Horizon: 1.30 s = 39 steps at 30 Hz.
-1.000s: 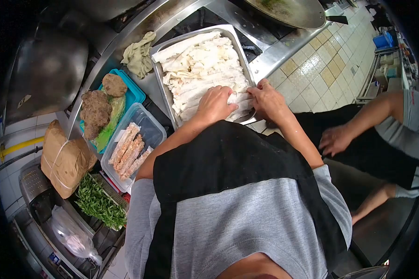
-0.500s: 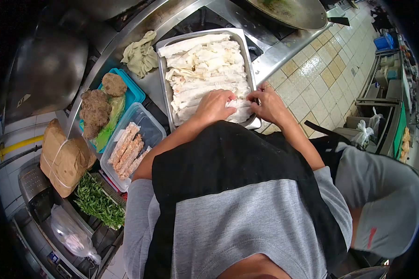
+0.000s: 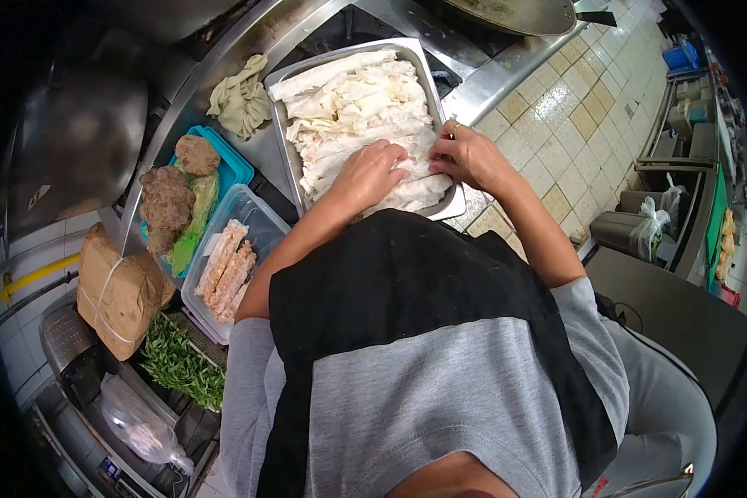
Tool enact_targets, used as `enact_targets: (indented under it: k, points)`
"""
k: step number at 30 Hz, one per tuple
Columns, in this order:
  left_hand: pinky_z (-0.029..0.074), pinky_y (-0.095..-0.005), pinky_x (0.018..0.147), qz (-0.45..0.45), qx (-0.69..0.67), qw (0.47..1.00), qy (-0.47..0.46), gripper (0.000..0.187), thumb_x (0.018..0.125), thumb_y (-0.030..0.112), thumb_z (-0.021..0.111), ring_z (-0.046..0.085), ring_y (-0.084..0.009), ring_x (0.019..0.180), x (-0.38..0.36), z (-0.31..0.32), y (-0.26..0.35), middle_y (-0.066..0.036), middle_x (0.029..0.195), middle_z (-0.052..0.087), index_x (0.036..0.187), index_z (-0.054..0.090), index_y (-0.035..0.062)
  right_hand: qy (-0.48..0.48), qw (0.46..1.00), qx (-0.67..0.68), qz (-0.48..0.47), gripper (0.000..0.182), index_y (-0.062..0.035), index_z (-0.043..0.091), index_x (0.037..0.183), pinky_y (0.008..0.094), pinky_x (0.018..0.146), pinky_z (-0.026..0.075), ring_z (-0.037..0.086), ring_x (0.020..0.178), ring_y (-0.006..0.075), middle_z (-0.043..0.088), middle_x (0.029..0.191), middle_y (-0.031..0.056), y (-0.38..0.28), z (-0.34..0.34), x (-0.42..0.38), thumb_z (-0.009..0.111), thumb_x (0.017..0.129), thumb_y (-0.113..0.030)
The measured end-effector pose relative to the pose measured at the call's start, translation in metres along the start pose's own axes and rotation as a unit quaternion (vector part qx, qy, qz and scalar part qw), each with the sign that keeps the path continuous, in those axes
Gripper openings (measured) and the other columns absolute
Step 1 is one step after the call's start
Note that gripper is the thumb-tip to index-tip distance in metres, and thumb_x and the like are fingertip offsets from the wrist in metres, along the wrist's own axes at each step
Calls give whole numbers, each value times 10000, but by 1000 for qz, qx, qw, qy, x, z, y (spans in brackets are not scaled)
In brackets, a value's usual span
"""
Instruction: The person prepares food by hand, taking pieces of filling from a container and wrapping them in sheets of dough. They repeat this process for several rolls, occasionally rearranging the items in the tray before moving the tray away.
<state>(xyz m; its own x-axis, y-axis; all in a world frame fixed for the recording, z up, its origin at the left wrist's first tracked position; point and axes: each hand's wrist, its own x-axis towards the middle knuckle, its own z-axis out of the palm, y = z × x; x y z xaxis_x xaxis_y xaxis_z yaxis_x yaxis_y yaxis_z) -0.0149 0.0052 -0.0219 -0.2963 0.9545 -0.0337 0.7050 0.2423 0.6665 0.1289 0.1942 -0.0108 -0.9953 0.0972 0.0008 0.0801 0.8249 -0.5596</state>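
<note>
Right at the near end of the metal tray (image 3: pixel 284 124), both hands were down among the pale rolled wrappers (image 3: pixel 353 108). The left hand (image 3: pixel 365 176) lay flat-ish over the nearest rolls, fingers curled down onto them, probably pressing them snug against the row so they would not unroll. The right hand (image 3: pixel 471 156) sat at the tray's right rim, fingers pinched narrow on the end of a roll (image 3: pixel 419 192), looking as though it was tucking that end in. Whether either hand had actually lifted a roll, I could not tell.

The tray sat tilted across the stove top, packed almost full with rolls in crosswise rows. Left of it a crumpled greenish cloth (image 3: pixel 241 100) lay on the steel tabletop (image 3: pixel 266 153). A teal container (image 3: pixel 234 166) carried lumpy brown roots (image 3: pixel 168 203) over a green leaf. Beside it a clear plastic box (image 3: pixel 257 220) held a few reddish breaded sticks (image 3: pixel 228 270), close enough to reach with the left hand. Further left sat a tied brown paper parcel (image 3: pixel 116 290), a bunch of green herbs (image 3: pixel 181 365) and a clear bag (image 3: pixel 137 423). A wok (image 3: pixel 523 12) sat beyond the tray.
</note>
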Motion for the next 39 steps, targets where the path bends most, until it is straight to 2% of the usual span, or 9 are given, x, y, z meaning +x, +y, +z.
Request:
enact_targets:
  k: [6,12,15,18,24,27,30,36,39]
  points:
    - [494,-434,823,34,84,996,0,298,833,192,698,610,-356,952,-4,4,11,-148,989,605,1089,629,56,4,995,-71,-65,236,-94,672,959,416,782,513,624,913,328,597,1028,111,-5,-4,0,751,774,-216]
    - [497,-434,826,40,96,994,-34,320,828,211,705,610,-351,955,2,0,3,-142,1019,600,1096,617,61,-6,997,-71,-38,246,-84,651,942,418,777,518,628,923,320,600,1030,104,-5,1,2,746,777,-239]
    - [499,-434,819,46,74,996,-18,334,821,219,711,610,-351,946,0,0,1,-139,1006,598,1097,610,58,-6,993,-94,-73,249,-84,644,938,414,757,522,634,905,319,603,1029,101,-4,-2,2,738,788,-260]
    - [509,-439,796,80,80,994,0,285,801,200,728,622,-351,924,-1,0,2,-150,939,597,1011,623,37,-18,988,-127,-86,267,-93,631,940,416,726,524,639,877,316,604,990,95,-3,-1,6,731,795,-294]
    - [536,-431,729,116,148,982,2,257,797,201,721,643,-326,870,3,6,4,-142,899,603,941,616,17,-39,982,-160,-89,301,-88,587,901,398,701,534,655,839,288,595,883,92,-3,3,7,704,810,-349]
    - [532,-436,732,100,163,981,-32,273,815,218,707,628,-337,885,5,8,4,-147,940,592,981,592,35,-59,980,-166,-91,299,-88,590,903,399,686,535,658,831,282,600,864,92,-3,2,11,700,813,-351]
    - [554,-409,678,132,174,976,22,192,783,181,688,655,-309,794,5,11,3,-134,866,613,879,623,27,-54,981,-163,-93,310,-84,592,899,399,658,537,663,791,285,610,849,91,-3,2,10,709,801,-353]
    - [557,-411,666,128,171,976,35,134,782,143,626,659,-312,754,11,11,2,-146,824,616,847,623,26,-25,984,-159,-80,325,-71,593,893,403,629,538,665,735,302,626,818,104,-2,9,13,708,793,-358]
    - [533,-436,721,85,152,985,2,248,800,214,671,642,-334,844,16,8,-3,-144,889,614,971,624,41,-16,986,-149,-68,321,-68,596,899,412,638,538,669,758,311,635,837,112,3,11,17,692,807,-360]
